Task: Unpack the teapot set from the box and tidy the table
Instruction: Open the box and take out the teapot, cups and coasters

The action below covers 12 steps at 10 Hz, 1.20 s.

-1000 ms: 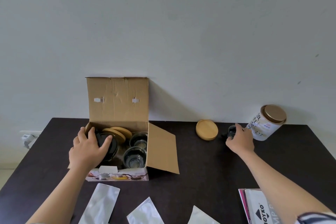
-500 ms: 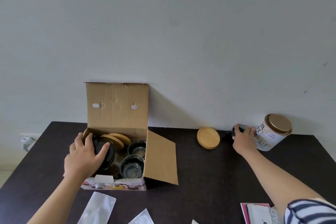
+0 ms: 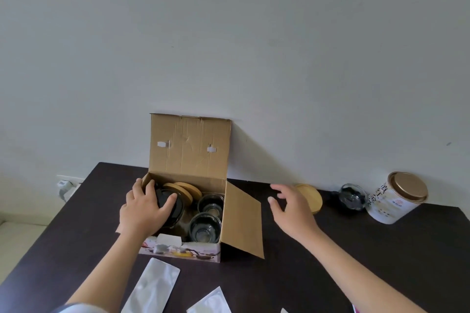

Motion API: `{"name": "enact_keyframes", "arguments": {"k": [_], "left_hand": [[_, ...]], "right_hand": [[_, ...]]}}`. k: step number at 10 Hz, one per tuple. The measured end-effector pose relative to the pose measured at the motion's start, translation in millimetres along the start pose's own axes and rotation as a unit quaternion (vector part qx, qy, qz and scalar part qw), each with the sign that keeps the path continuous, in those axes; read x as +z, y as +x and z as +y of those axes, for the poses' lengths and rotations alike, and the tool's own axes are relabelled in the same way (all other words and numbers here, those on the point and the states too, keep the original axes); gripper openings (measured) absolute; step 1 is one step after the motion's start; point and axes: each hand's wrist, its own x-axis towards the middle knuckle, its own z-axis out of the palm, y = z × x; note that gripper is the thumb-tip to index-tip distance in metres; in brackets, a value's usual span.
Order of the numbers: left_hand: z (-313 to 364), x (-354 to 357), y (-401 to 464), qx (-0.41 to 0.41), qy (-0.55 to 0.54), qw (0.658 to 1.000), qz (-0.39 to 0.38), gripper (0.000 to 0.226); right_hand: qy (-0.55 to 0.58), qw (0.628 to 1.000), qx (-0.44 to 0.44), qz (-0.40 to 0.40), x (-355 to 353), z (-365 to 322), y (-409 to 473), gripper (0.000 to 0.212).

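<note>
An open cardboard box (image 3: 241,221) stands on the dark table (image 3: 381,249) with its lid up against the wall. Inside lie a black-lidded teapot (image 3: 175,207), two wooden coasters (image 3: 189,189) and two glass cups (image 3: 204,227). My left hand (image 3: 143,209) rests on top of the teapot, fingers wrapped over its lid. My right hand (image 3: 290,207) hovers open above the table just right of the box, holding nothing. A glass cup (image 3: 353,197) stands by the wall next to a tin. A wooden coaster (image 3: 314,197) lies partly behind my right hand.
A white tin (image 3: 395,201) with a gold lid leans at the back right. Silver foil pouches (image 3: 152,287) lie at the near edge in front of the box. A wall socket (image 3: 64,184) shows left of the table.
My right hand has let go of the glass cup beside the tin and swung left toward the box, now open. My left hand stays on the teapot.
</note>
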Motion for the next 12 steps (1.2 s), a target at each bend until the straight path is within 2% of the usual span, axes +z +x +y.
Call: {"name": "enact_keyframes", "arguments": {"k": [1, 2, 3, 4, 5, 6, 7, 8, 9, 10, 11, 12], "left_hand": [[1, -2, -1, 0.002, -0.002, 1.0, -0.004, 0.083], [1, -3, -2, 0.004, -0.004, 1.0, -0.006, 0.083], [0, -3, -3, 0.004, -0.008, 1.0, -0.007, 0.083], [-1, -3, -3, 0.007, -0.01, 1.0, -0.007, 0.083], [-2, -3, -1, 0.009, -0.007, 1.0, -0.009, 0.084], [-2, -2, -1, 0.01, -0.007, 1.0, -0.009, 0.084], [-2, -1, 0, 0.009, -0.008, 1.0, -0.008, 0.084], [-2, -1, 0, 0.011, -0.006, 1.0, -0.009, 0.084], [-3, -1, 0, 0.012, -0.005, 1.0, -0.008, 0.084], [-3, -1, 0, 0.013, -0.007, 1.0, -0.009, 0.084], [-3, -1, 0, 0.014, -0.008, 1.0, -0.007, 0.083], [-3, -1, 0, 0.015, -0.01, 1.0, -0.007, 0.084]], "right_hand": [[0.044, 0.996, -0.067, -0.042, 29, -57, -4, 0.038], [-0.022, 0.982, -0.095, -0.16, 57, -96, 2, 0.053], [-0.194, 0.943, -0.068, -0.262, 83, -117, 7, 0.068], [-0.289, 0.907, -0.022, -0.304, 100, -121, 10, 0.077], [-0.299, 0.904, -0.017, -0.305, 102, -121, 12, 0.076], [-0.264, 0.926, -0.048, -0.266, 102, -122, 10, 0.061], [-0.209, 0.95, -0.072, -0.219, 99, -121, 6, 0.058], [-0.121, 0.978, -0.085, -0.144, 84, -120, 4, 0.075], [-0.006, 0.997, -0.056, -0.055, 62, -113, 3, 0.088], [0.105, 0.994, 0.027, 0.022, 41, -93, -4, 0.077], [0.143, 0.979, 0.112, 0.096, 26, -56, -20, 0.071], [0.086, 0.968, 0.205, 0.115, 21, -2, -40, 0.071]]}}
